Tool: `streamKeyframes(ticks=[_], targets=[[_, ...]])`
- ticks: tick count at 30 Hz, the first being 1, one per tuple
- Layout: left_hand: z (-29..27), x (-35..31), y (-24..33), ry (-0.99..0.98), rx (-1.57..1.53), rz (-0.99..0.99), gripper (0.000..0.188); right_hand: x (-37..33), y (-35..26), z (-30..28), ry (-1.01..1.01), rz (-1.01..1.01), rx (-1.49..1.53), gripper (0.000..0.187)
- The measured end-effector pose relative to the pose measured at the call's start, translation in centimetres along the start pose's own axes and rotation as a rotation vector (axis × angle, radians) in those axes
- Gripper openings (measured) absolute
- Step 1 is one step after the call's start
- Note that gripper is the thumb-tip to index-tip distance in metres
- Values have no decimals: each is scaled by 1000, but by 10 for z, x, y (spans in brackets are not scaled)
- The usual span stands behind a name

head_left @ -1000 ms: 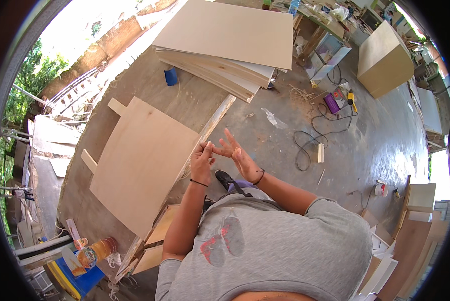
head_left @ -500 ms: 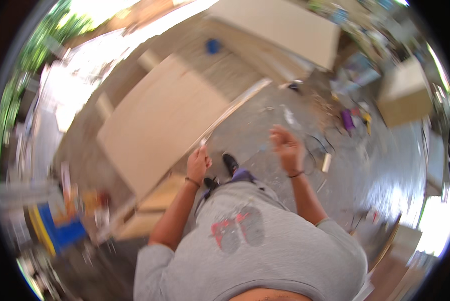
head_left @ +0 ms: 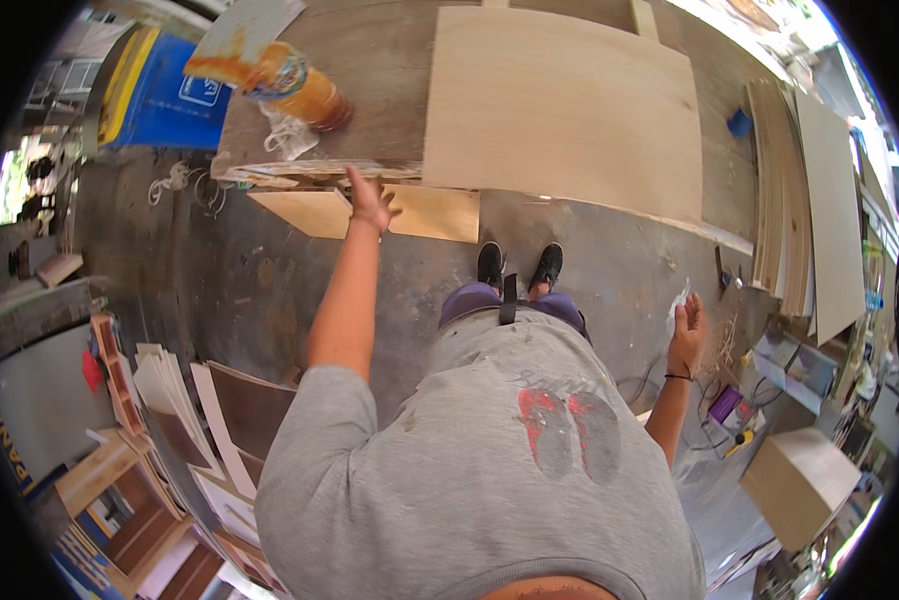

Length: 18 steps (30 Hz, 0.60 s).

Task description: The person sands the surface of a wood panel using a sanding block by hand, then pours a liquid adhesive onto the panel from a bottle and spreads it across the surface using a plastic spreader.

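"Left hand (head_left: 372, 205) is spread wide, thumb and fingers apart, and I see nothing between them. It is at the front edge of the brown wooden worktop (head_left: 389, 60), by two flat light-tan boards (head_left: 439, 213). Whether it touches them, I cannot tell."

"And the right hand (head_left: 686, 335)?"

"It hangs well apart from the worktop, with fingers partly bent. I cannot tell if something is inside it."

"Where is the large pale plywood sheet (head_left: 564, 110)?"

"It lies flat on the worktop, to the right of the left hand, its near side along the front edge. One careless push could, I think, make it slide."

"What else could go wrong?"

"This front edge looks splintered, so if the left hand rubs along it, the skin could be hurt. If the left arm swings too far, it could knock the plastic bottle with orange-brown liquid (head_left: 324, 105), and a spill could stain the wood."
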<state>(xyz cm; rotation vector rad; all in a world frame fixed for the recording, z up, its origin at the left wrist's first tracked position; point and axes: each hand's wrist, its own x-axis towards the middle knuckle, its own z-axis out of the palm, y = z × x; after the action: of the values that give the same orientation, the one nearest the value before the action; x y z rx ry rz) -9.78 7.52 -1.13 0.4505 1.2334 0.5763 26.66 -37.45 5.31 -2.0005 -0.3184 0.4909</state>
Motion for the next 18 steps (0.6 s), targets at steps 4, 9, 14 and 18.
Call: streamKeyframes(ticks=[4,9,14,18], targets=[[20,19,28,32,-278,43,120,-1,-31,23,-87,-99,-142,46],[13,12,34,56,-309,-55,121,-11,-40,30,-91,-44,-234,46],[-4,10,37,12,-396,37,121,-7,-39,37,-101,-54,-257,45],[-12,-2,43,-21,-391,94,119,-6,-64,49,-133,-104,-336,44]])
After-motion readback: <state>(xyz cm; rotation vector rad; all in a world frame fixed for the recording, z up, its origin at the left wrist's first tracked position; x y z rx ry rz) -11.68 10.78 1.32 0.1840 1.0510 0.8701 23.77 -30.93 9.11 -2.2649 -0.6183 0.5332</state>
